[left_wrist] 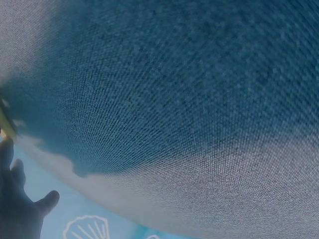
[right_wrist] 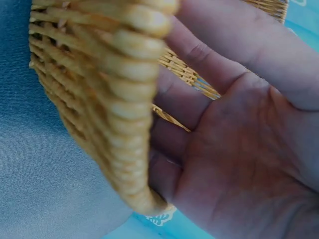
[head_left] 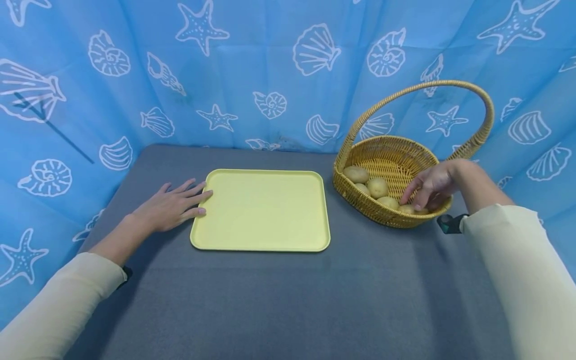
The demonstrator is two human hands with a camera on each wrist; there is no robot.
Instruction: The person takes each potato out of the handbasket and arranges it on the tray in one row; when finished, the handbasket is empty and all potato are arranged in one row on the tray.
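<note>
Left hand (head_left: 168, 206) flat on grey cloth-covered table (head_left: 288, 300), fingers straight, tips touching pale yellow rectangular plastic tray (head_left: 263, 210); right hand (head_left: 432, 186) inside handled woven wicker basket (head_left: 391, 150), fingers loosely apart, reaching down onto small tan potatoes (head_left: 377, 187); grip on one unclear.

A wicker basket (head_left: 390, 160) with a tall arched handle stands upright just right of the yellow tray (head_left: 263, 210). 5 pale brown potatoes (head_left: 377, 187) lie clustered in its near half. The right hand (head_left: 431, 186) reaches over the rim, fingertips touching the nearest potato (head_left: 406, 209).
</note>
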